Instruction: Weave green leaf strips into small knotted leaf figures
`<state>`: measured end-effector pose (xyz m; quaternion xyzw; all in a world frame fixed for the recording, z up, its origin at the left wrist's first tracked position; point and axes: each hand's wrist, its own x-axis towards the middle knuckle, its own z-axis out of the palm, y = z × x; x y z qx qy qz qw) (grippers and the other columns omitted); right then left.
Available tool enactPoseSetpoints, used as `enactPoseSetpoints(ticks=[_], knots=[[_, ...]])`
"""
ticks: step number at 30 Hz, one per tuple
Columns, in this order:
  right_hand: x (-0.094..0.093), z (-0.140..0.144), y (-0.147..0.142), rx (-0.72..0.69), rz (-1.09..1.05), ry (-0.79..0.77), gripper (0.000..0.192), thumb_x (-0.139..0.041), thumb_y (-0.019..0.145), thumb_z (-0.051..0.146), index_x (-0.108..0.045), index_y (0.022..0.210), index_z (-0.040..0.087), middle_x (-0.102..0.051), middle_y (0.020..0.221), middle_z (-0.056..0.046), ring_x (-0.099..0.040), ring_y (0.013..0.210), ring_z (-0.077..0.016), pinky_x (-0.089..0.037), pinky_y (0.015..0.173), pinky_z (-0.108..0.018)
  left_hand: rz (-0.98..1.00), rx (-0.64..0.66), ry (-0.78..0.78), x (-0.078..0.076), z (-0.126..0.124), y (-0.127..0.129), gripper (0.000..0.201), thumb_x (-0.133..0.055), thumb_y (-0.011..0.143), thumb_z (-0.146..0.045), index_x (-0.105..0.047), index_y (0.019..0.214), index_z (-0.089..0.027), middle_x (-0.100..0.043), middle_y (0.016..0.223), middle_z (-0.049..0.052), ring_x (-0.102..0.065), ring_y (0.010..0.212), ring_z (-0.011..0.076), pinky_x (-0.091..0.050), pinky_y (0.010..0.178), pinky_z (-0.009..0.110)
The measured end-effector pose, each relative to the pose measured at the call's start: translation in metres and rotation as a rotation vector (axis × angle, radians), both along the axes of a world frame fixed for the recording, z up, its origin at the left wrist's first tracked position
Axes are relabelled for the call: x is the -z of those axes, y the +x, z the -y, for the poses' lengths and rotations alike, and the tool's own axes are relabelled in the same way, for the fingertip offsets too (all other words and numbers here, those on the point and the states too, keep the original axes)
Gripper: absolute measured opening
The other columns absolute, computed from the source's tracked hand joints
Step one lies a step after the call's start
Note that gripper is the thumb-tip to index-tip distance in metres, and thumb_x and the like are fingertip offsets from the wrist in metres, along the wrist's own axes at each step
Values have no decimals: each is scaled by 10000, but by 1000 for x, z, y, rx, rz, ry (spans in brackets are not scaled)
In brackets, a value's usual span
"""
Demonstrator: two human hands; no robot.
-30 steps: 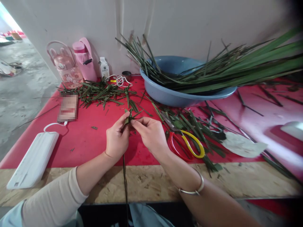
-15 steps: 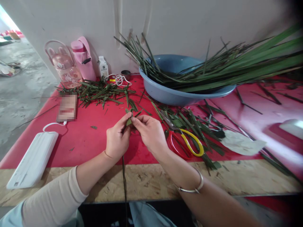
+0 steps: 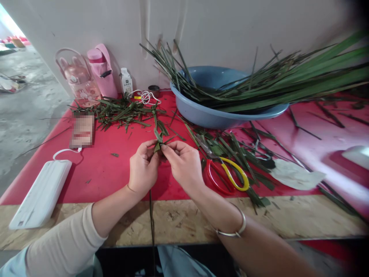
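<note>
Between my two hands is a small folded piece of green leaf strip [image 3: 158, 137], its tip standing up above the fingers. My left hand [image 3: 143, 165] is closed, pinching the piece from the left with thumb and fingers. From the right, my right hand [image 3: 186, 163] pinches it too, thumb and finger meeting the left thumb. Long thin strands [image 3: 152, 215] hang down below my left hand past the table edge. My fingers hide part of the folds. Just right of my right hand lie scissors [image 3: 227, 173] with one red and one yellow handle, on cut leaf strips [image 3: 242, 154].
A blue basin [image 3: 230, 120] full of long green leaves stands at the back. Leaf scraps [image 3: 123, 111] lie heaped at left, near a pink bottle [image 3: 102, 77], a clear pink bottle [image 3: 80, 84] and a small carton [image 3: 126, 81]. A white power bank [image 3: 42, 194] is cabled to a blurred phone [image 3: 82, 130].
The folded leaf's tip now shows upright above my fingers. My left fingers have shifted down and curled behind it. My right hand keeps its pinch.
</note>
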<state>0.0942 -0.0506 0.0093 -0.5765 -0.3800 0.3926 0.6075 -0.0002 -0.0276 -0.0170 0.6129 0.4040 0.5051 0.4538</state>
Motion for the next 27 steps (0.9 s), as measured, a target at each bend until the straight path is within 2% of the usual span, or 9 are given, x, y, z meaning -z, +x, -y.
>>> enactPoseSetpoints(ticks=[4, 9, 12, 15, 19, 23, 27], knots=[[-1, 0, -1, 7, -17, 10, 135, -589, 665, 251, -548, 578, 156, -520, 465, 40, -479, 432, -77, -415, 444, -198, 20, 30, 1, 0, 2, 2, 165, -534, 734, -202, -518, 895, -169, -645, 679, 0, -599, 582, 93, -490, 569, 209], [3, -2, 3, -75, -92, 11, 117, -565, 667, 238, -532, 578, 169, -518, 467, 40, -506, 448, -92, -447, 477, -223, 264, 85, -267, 0, -5, 5, 179, -548, 715, -225, -487, 876, -180, -609, 622, -33, -567, 513, 79, -462, 496, 195], [3, 0, 5, -126, -48, 82, 112, -547, 695, 271, -538, 637, 176, -521, 502, 39, -503, 468, -89, -443, 487, -221, 268, 84, -358, -1, -11, 3, 159, -564, 703, -270, -499, 808, -170, -559, 550, -52, -503, 426, 60, -393, 397, 166], [1, 6, 6, -173, 120, 164, 100, -529, 730, 270, -554, 690, 182, -534, 544, 32, -490, 485, -85, -421, 487, -214, 257, 84, -346, -2, -12, 2, 143, -570, 701, -288, -504, 709, -161, -477, 458, -73, -408, 370, 38, -301, 347, 152], [2, 11, 7, -193, 352, 250, 68, -548, 735, 248, -582, 717, 193, -577, 645, 8, -514, 564, -101, -419, 529, -224, 333, 93, -314, -4, -11, 2, 134, -598, 676, -265, -513, 690, -162, -492, 500, -69, -417, 425, 33, -326, 406, 157], [4, 9, 12, -158, 323, 234, 94, -532, 756, 275, -580, 755, 194, -579, 629, 10, -516, 550, -99, -417, 515, -221, 319, 93, -355, -8, -14, 0, 177, -614, 671, -260, -505, 779, -171, -496, 485, -89, -413, 404, 26, -326, 415, 152], [6, 6, 14, -175, 324, 201, 142, -494, 789, 305, -572, 808, 188, -627, 663, -11, -554, 548, -108, -437, 510, -226, 253, 98, -381, -5, -17, -4, 209, -626, 661, -267, -497, 791, -167, -544, 501, -73, -510, 467, 56, -383, 468, 168]])
